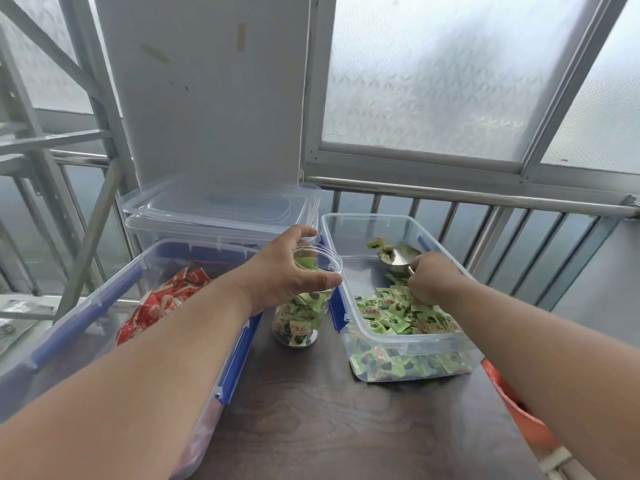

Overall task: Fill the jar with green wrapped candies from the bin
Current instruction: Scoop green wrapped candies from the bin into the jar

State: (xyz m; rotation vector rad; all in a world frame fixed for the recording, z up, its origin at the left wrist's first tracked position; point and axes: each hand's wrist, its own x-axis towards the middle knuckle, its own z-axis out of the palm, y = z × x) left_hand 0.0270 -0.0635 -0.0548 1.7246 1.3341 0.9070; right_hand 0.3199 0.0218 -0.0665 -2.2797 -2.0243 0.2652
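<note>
Two bare forearms are reaching in from the near edge over a dark wooden table [346,427]. At far left, a clear bin with blue clips [104,289] is sitting on the table and holding red wrapped candies [162,303]. Behind it, another clear bin is standing with a lid [221,206] resting on top; its contents cannot be made out.

Moving right, the left hand [284,268] is curling around the upper rim of the jar [301,317], thumb toward the camera and fingers wrapping the far side. The jar is standing upright on the table between the two near bins, and green wrapped candies are filling it to roughly two thirds.

Further right, the green candy bin [398,344] is lying beside the jar. Its candies [398,313] are heaping at the near end, while the far end is showing bare floor. The right hand [433,282] is reaching down inside this bin, fingers closing around the handle of a metal scoop [398,259]. The scoop bowl is pointing away from the camera, with a few green candies sitting at its far lip.

At the right table edge, an orange object [516,407] is showing only in part.
</note>
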